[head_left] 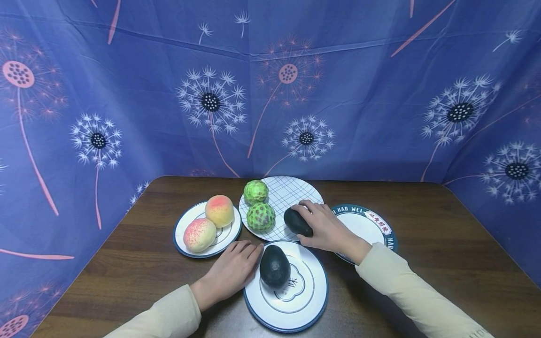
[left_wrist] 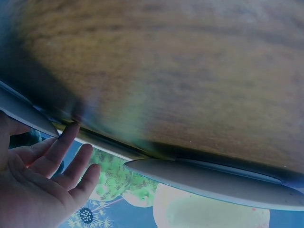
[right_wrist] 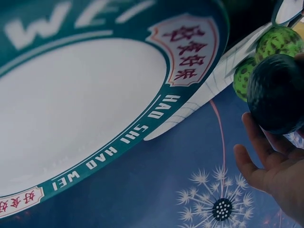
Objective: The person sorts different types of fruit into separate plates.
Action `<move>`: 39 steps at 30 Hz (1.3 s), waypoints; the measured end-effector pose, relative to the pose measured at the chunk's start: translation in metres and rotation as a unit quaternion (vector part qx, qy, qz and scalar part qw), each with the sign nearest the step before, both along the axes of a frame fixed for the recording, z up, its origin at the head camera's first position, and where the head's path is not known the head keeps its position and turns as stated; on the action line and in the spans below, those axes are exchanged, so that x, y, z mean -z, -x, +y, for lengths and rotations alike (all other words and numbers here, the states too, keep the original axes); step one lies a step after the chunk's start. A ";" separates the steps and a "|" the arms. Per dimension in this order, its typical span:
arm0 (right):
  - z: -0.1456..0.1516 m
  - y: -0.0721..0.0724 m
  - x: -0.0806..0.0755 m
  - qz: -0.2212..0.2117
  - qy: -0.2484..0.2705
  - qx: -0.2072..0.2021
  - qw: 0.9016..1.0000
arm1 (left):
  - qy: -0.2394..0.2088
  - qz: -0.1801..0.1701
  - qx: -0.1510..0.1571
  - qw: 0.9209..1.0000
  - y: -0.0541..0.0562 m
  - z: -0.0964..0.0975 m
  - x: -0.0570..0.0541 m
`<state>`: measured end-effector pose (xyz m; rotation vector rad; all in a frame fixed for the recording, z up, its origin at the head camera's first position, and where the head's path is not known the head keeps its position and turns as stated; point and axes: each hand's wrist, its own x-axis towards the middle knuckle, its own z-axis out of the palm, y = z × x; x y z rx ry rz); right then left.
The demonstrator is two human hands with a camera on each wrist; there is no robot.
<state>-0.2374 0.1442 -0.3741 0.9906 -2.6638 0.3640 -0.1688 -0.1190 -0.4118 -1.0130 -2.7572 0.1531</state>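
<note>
My right hand (head_left: 325, 227) grips a dark avocado (head_left: 297, 222) over the right part of a white checked plate (head_left: 284, 191). The right wrist view shows the same avocado (right_wrist: 277, 93) against the fingers. Two bumpy green custard apples, one behind (head_left: 255, 191) and one in front (head_left: 260, 217), sit on that plate's left side. A second avocado (head_left: 275, 267) lies on the left part of the near blue-rimmed plate (head_left: 291, 319). My left hand (head_left: 234, 269), its fingers loosely extended, rests at this plate's left edge. In the left wrist view, its fingertips (left_wrist: 72, 128) are right by the rim.
On the left, a small blue-rimmed plate (head_left: 181, 234) bears two peaches, one behind (head_left: 220, 211) and one in front (head_left: 199, 234). A green-rimmed plate with lettering (head_left: 359, 226) stands at the right, partly under my right forearm. A blue dandelion-print cloth (head_left: 363, 117) hangs behind the wooden table (head_left: 448, 244).
</note>
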 end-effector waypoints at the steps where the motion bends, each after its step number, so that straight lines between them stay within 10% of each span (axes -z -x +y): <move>1: 0.000 -0.002 0.000 0.003 0.000 0.000 1.000 | 0.000 0.000 -0.001 1.000 0.000 0.000 0.000; 39: 0.001 -0.055 0.007 -0.049 -0.002 -0.019 0.999 | 0.001 -0.017 -0.007 1.000 -0.001 0.000 -0.002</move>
